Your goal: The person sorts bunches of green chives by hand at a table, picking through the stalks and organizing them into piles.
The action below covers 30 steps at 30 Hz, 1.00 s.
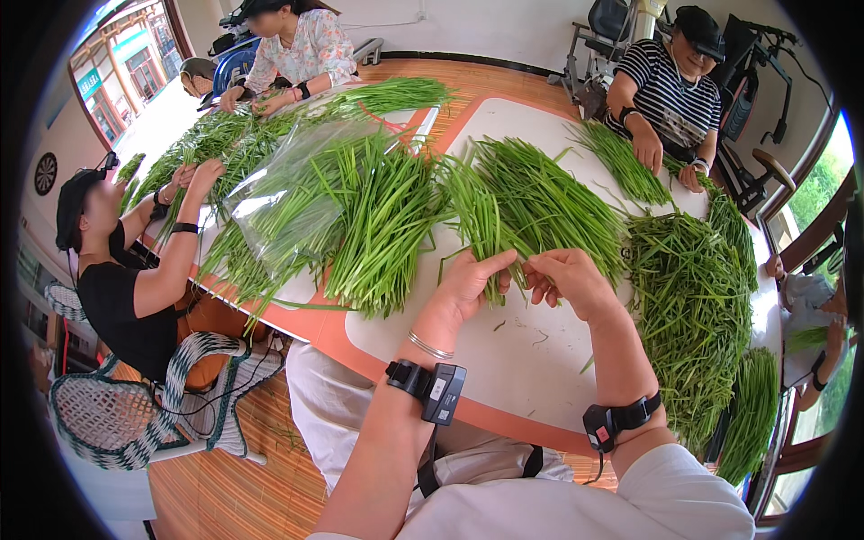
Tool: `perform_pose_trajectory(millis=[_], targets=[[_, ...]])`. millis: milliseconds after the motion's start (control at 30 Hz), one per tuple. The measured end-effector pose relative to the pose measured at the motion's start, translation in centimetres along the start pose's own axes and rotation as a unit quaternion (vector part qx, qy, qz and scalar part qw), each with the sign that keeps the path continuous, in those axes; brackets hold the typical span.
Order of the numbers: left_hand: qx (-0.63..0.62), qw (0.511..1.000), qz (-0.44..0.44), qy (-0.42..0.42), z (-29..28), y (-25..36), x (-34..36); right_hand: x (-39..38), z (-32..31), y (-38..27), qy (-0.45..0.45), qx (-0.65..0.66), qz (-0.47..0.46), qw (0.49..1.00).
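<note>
My left hand (470, 283) is closed around the lower ends of a bunch of garlic chives (477, 214), its thumb across the stalks. The leaves of the bunch point away from me over the table. Close beside it, my right hand (571, 281) has thumb and forefinger pinched together at the stalk ends; what lies between those fingertips is too small to make out. A thick heap of chives (551, 202) lies just beyond my right hand. Left of the held bunch rests another pile of chives (380, 238), partly by a clear plastic bag (286, 193).
A tangled green heap (688, 315) covers the table's right side. Small scraps (538, 335) dot the white tabletop (468, 364) with its orange border. Co-workers handle greens at the left, far left and far right. A woven chair (202, 396) stands at lower left.
</note>
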<state>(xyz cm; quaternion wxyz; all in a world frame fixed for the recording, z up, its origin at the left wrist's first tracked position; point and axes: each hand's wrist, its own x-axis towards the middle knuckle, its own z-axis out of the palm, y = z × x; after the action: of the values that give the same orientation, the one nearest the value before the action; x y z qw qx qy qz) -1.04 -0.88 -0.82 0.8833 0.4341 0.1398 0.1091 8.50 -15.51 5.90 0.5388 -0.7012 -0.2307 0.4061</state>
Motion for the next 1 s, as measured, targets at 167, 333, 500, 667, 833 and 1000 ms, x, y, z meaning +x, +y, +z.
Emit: perform_pose_trajectory(millis=[167, 333, 500, 667, 833, 1000], targets=[[0.043, 0.998, -0.007, -0.046, 0.1, 0.0, 0.1, 0.3, 0.1, 0.5, -0.04, -0.131, -0.02, 0.99], [0.025, 1.0, -0.008, -0.008, 0.2, 0.0, 0.0, -0.2, 0.3, 0.0, -0.033, -0.104, -0.027, 0.994], [0.019, 0.999, 0.0, 0.028, -0.1, -0.2, 0.4, -0.2, 0.4, 0.0, -0.045, -0.094, -0.017, 0.994], [0.028, 0.999, 0.029, 0.005, 0.2, -0.5, 0.4, 0.0, 1.1, 0.2, -0.041, -0.089, 0.027, 0.995], [0.03, 0.999, 0.038, 0.007, 1.0, -0.1, -0.1, 0.1, 1.2, 0.7, -0.039, -0.118, 0.025, 0.992], [0.008, 0.999, 0.036, 0.026, 0.0, -0.3, 0.3, 0.0, 0.7, 0.5, -0.055, -0.122, 0.001, 0.991]])
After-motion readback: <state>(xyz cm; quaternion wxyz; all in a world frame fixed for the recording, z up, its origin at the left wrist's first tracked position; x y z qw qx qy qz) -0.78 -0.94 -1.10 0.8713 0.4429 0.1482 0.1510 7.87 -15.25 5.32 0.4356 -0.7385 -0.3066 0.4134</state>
